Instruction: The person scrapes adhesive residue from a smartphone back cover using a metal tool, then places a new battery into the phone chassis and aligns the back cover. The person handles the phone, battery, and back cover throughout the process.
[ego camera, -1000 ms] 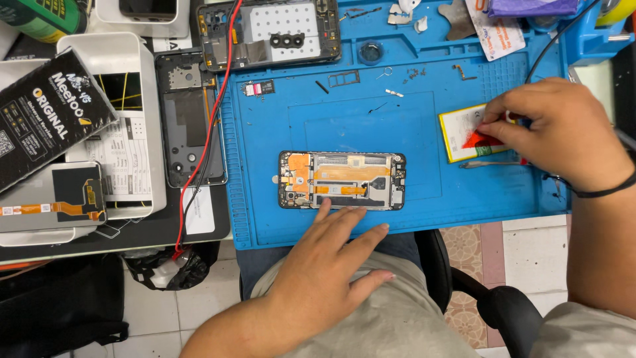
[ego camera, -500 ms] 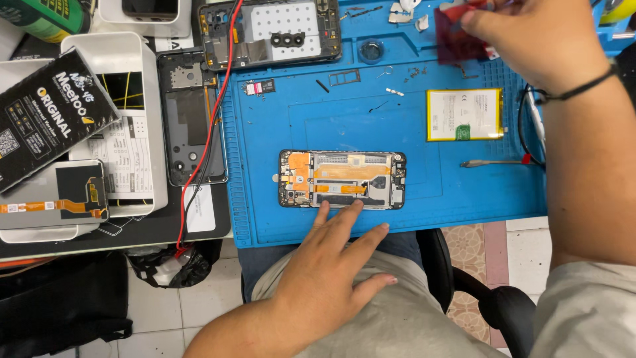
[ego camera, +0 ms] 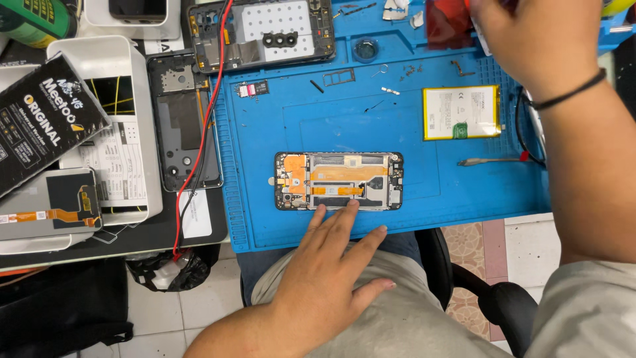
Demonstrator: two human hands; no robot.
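Note:
An opened phone point(ego camera: 339, 181) with bare boards and orange flex strips lies flat on the blue work mat point(ego camera: 265, 132). My left hand point(ego camera: 324, 278) rests at the mat's front edge, fingers spread, two fingertips touching the phone's near side. My right hand point(ego camera: 530, 46) is up at the mat's far right corner, fingers curled on the right edge of a red see-through film point(ego camera: 445, 23). A yellow-edged white battery point(ego camera: 462, 112) lies loose on the mat, below that hand. Its fingertips are partly cut off by the top of the picture.
A thin metal tool point(ego camera: 493, 161) lies right of the phone. Another phone housing point(ego camera: 262, 33) and a black frame point(ego camera: 183, 126) sit at the mat's upper left, crossed by a red wire point(ego camera: 202, 139). A white tray point(ego camera: 142, 79), black box point(ego camera: 40, 119) and spare screen point(ego camera: 50, 202) fill the left.
My right hand lifted the red film off the battery and carried it up to the mat's far right corner. The left hand stayed on the phone.

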